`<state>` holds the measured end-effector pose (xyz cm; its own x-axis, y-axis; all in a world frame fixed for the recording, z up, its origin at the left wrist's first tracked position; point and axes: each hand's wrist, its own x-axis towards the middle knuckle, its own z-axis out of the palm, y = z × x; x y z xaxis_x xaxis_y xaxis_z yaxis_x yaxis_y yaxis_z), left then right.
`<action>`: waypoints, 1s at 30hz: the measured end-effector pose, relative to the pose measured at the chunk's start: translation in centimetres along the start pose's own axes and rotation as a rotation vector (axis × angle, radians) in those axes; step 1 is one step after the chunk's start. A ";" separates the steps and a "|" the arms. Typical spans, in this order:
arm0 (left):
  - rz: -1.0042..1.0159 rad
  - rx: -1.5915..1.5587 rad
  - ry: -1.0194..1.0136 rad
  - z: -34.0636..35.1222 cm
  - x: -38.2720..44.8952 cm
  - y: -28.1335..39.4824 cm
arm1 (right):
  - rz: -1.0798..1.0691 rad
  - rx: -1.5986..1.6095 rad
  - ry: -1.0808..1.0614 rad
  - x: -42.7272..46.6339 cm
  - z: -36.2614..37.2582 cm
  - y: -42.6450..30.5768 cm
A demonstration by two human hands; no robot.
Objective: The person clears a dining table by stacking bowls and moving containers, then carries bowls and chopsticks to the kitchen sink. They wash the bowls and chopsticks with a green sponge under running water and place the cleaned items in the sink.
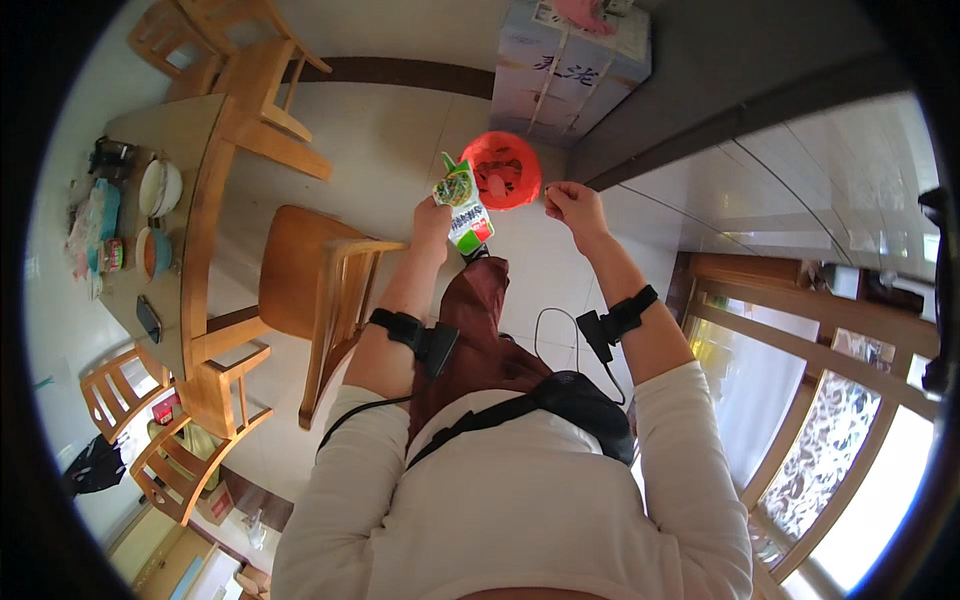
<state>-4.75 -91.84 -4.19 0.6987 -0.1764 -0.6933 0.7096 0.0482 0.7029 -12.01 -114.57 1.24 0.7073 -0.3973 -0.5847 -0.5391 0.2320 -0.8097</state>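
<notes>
My left hand (433, 223) grips the edge of a green and white food packet (466, 210), which bears writing and a picture of food. A torn-looking green flap sticks up at the packet's upper end. Just beyond it, on the floor, stands a red bin or basin (534, 174) with some scraps inside, partly overlapped by the packet in this view. To the right of the red container is my right hand (571, 206), its thumb and fingertips pinched together; whether a small bit is held between them cannot be told. Straps with black devices circle both forearms.
A wooden chair (296, 274) stands to my left, beside a table (196, 225) bearing bowls, a phone and jars. A large printed carton (536, 71) is beyond the red container. A grey glossy cabinet or counter (795, 180) runs along the right, with wooden-framed glass panels nearer me.
</notes>
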 end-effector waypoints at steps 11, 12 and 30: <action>-0.283 -0.218 0.223 3.1 9.1 -7.6 | -0.046 -0.538 0.111 14.5 1.9 5.5; -0.290 -0.201 0.237 3.7 9.1 -7.0 | -0.049 -0.556 0.101 15.3 2.1 5.6; -0.204 -0.583 0.351 4.8 -1.0 -4.7 | 0.051 -0.585 -0.136 20.5 2.5 3.7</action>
<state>-9.19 -96.60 -6.01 0.4652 0.0846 -0.8812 0.6935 0.5839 0.4221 1.66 -119.64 -13.90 0.7049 -0.2724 -0.6549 -0.7090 -0.2942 -0.6409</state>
